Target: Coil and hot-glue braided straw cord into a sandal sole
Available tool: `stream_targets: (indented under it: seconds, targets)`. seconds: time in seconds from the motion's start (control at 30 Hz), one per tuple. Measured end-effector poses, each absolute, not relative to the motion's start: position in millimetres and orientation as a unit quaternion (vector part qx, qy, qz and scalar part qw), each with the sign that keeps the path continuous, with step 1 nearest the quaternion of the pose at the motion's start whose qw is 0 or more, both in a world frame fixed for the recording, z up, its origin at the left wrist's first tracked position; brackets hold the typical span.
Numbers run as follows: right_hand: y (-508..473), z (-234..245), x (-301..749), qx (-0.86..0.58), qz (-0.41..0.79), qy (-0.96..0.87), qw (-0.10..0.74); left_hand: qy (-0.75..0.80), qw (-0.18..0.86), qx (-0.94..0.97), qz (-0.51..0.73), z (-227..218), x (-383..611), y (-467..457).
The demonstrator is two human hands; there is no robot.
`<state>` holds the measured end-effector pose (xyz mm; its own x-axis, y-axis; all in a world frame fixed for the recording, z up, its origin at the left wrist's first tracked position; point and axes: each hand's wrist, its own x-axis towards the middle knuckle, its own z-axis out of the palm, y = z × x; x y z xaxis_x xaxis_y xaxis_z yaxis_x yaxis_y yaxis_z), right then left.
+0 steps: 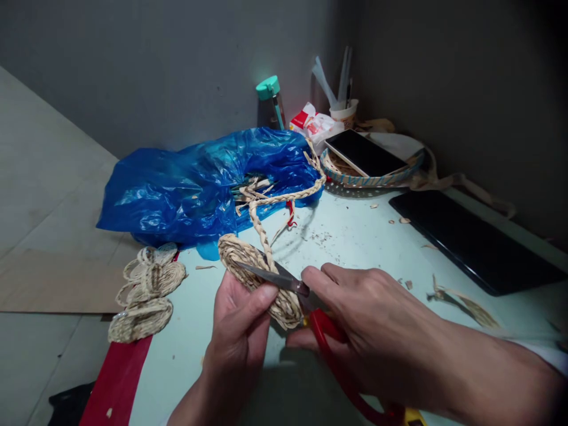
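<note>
My left hand point(242, 322) grips a coiled braid of straw-coloured fibre point(242, 251), thumb on top and fingers beneath. From the coil, a braided strand point(261, 228) runs up and then right toward the blue bag. In my right hand point(355, 313) is a pair of scissors point(326, 337) with red handles. Its blades point left, lying across the coil close to where the strand leaves it. Whether the blades touch the strand I cannot tell. Several finished-looking coiled braids point(142, 319) lie at the table's left edge.
A blue plastic bag point(177, 183) with loose fibres in its mouth lies at the back. Behind stand a green-lidded bottle point(268, 89) and a cup point(344, 112). To the right are a phone point(366, 152) on a woven basket point(377, 177) and a black slab-like object point(470, 242).
</note>
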<state>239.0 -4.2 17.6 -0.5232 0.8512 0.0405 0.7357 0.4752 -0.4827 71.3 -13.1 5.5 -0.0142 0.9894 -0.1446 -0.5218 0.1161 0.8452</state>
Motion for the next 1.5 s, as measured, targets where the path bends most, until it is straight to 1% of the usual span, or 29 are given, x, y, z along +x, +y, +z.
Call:
stream_targets:
  seconds: [0.2, 0.5, 0.63, 0.7, 0.87, 1.1, 1.3, 1.5]
  targets:
    - [-7, 12, 243, -0.45, 0.171, -0.859, 0.175, 0.381, 0.653, 0.283, 0.59, 8, 73, -12]
    - [-3, 13, 244, -0.455, 0.163, -0.864, 0.145, 0.398, 0.657, 0.266, 0.583, 8, 73, -10]
    - [-3, 17, 241, -0.47, 0.151, -0.859, 0.137, 0.421, 0.632, 0.28, 0.587, 8, 74, -10]
    - [-4, 18, 239, -0.479, 0.142, -0.854, 0.147, 0.425, 0.621, 0.295, 0.588, 9, 75, -11]
    - [-7, 15, 239, -0.467, 0.176, -0.849, 0.174, 0.424, 0.616, 0.309, 0.588, 13, 77, -13]
    - [-5, 18, 240, -0.464, 0.187, -0.854, 0.144, 0.405, 0.631, 0.292, 0.594, 12, 76, -13]
    - [-2, 21, 241, -0.455, 0.203, -0.859, 0.116, 0.419, 0.647, 0.269, 0.578, 12, 73, -14]
    - [-3, 23, 238, -0.481, 0.196, -0.845, 0.125, 0.428, 0.622, 0.288, 0.589, 9, 74, -14]
